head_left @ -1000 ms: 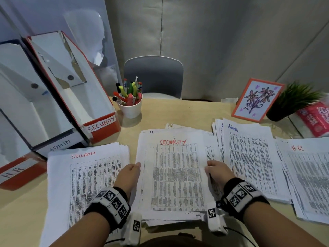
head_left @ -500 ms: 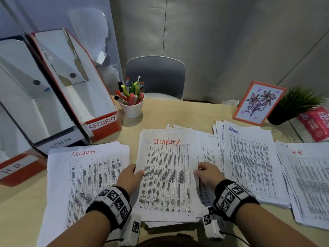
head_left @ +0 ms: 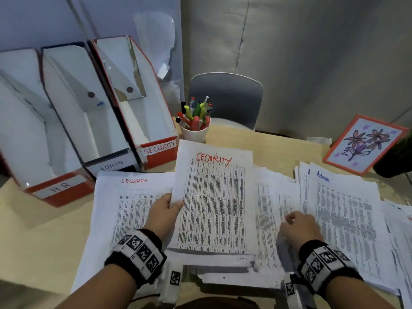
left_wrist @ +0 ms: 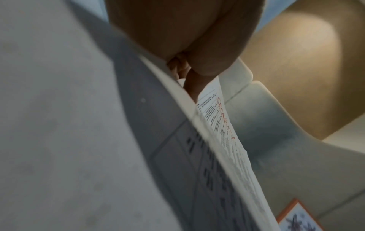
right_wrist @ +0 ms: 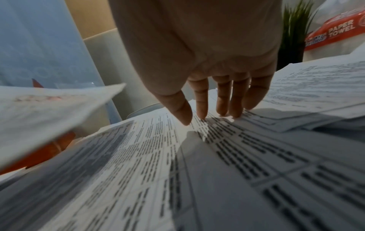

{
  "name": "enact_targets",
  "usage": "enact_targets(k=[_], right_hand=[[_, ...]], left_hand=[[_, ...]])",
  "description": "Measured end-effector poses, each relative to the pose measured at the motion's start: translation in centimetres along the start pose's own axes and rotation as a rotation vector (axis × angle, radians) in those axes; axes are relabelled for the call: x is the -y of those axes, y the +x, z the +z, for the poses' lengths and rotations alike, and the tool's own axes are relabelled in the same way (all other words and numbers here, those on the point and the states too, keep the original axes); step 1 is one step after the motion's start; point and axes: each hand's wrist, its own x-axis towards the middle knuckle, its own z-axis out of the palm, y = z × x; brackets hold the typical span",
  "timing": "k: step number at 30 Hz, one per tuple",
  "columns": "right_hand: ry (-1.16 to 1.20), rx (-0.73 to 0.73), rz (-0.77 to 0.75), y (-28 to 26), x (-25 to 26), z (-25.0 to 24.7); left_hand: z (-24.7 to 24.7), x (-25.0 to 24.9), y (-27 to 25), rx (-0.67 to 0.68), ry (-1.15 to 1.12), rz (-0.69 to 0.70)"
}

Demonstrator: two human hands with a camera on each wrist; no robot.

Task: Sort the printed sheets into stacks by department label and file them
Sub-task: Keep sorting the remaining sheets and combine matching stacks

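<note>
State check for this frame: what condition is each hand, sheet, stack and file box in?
left hand: grips the lifted SECURITY sheet by its left edge
right hand: fingers straight, touching the unsorted pile
SECURITY stack: flat on table
Admin stack: flat on table
SECURITY box, ADMIN box, HR box: empty

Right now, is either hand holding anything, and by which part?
The left hand pinches the SECURITY sheet at its left edge. The right hand holds nothing; its fingers rest on the middle pile.
</note>
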Motion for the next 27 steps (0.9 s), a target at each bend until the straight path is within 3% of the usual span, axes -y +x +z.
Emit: enact_targets(k=[3, 7, 13, 17, 19, 22, 24, 27], right_hand=[[-0.023, 0.044, 0.018, 0.2, -0.1, 0.0], [-0.031, 0.069, 0.052, 0.0, 0.4, -0.5], [0.011, 0.072, 0.121, 2.0, 0.0, 0.2], [-0.059, 0.141, 0.118, 12.5, -7.7, 4.7], [0.013, 0.167, 0.125, 10.4, -6.4, 4.0], [0.026, 0.058, 0.024, 2.9, -0.7, 0.6], [0.121, 0.063, 0.015, 2.8, -0.4, 0.5], [0.149, 0.139, 0.110, 4.0, -1.1, 0.1]], left_hand=[[-3.1, -0.2, -1.0, -0.064, -0.131, -0.018], [-7.9, 0.8, -1.9, -0.158, -0.083, 0.011], [-13.0, 4.9, -3.3, -0.316, -0.005, -0.142], [-14.2, 8.0, -2.2, -0.321, 0.180, -0.246], [-14.1, 8.6, -1.6, -0.324, 0.260, -0.269], [-14.2, 8.8, -1.1, -0.383, 0.312, -0.285], [-14.3, 8.6, -1.1, -0.413, 0.348, -0.263], [-13.5, 7.4, -1.0, -0.455, 0.452, -0.115]])
